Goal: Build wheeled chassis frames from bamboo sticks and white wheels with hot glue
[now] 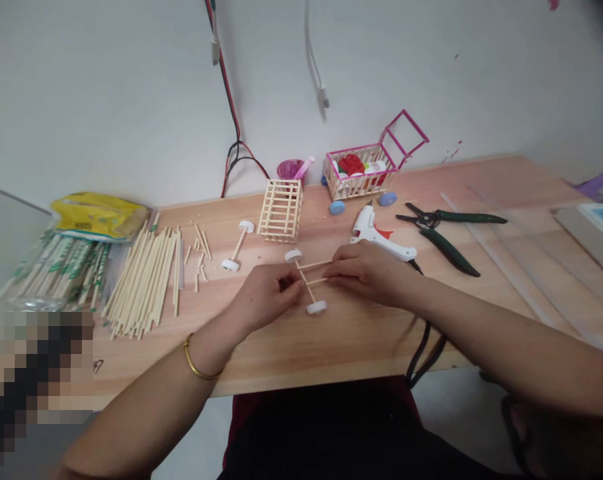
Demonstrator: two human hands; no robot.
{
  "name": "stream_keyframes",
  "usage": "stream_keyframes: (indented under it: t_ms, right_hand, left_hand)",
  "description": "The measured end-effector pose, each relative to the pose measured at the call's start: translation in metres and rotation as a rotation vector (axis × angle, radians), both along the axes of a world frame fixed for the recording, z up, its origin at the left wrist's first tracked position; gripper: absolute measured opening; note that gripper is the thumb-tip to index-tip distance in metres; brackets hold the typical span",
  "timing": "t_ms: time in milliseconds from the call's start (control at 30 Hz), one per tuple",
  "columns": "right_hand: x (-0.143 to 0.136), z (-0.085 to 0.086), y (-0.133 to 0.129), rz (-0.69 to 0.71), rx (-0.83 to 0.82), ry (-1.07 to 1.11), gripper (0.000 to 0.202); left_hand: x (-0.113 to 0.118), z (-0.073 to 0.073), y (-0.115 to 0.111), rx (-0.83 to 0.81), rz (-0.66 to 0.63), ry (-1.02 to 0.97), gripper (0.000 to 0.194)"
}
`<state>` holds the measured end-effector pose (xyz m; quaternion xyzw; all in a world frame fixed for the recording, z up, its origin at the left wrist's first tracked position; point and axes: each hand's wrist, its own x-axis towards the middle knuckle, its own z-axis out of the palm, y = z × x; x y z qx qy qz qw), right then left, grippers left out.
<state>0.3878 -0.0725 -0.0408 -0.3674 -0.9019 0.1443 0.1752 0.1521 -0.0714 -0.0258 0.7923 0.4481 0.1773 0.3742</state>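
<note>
Between my hands is a wheel axle (304, 279), a thin wooden stick with a white round wheel at each end. My left hand (276, 293) pinches it near its middle. Two short wooden sticks (315, 265) run from the axle toward my right hand (366, 270), whose fingers close on their far ends. Whether the sticks are fixed to the axle I cannot tell. Left of my hands lies a second wheel axle (239, 245). Behind them a small slatted stick basket (280, 210) stands on the table. A white glue gun (381, 239) lies just beyond my right hand.
Loose wooden sticks (144, 283) and a yellow packet (99, 217) lie at left. At the back stand a pink-trimmed stick cart (361, 173) and a purple bowl (289, 169). Green-handled cutters (444, 230) and clear strips (501, 267) lie right. Cables (321, 93) hang on the wall.
</note>
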Motion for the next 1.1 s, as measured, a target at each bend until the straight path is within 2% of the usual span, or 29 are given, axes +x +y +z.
stream_keyframes:
  t_ms: [900, 1100]
  right_hand:
    - [-0.0025, 0.0025, -0.0009, -0.009, 0.001, -0.042, 0.018]
    - [-0.0020, 0.0030, -0.0006, -0.006, 0.017, 0.023, 0.020]
  left_hand:
    - [0.0008, -0.0004, 0.0004, 0.024, -0.008, 0.031, 0.018]
    - [-0.0001, -0.0003, 0.0016, 0.011, 0.018, 0.013, 0.019]
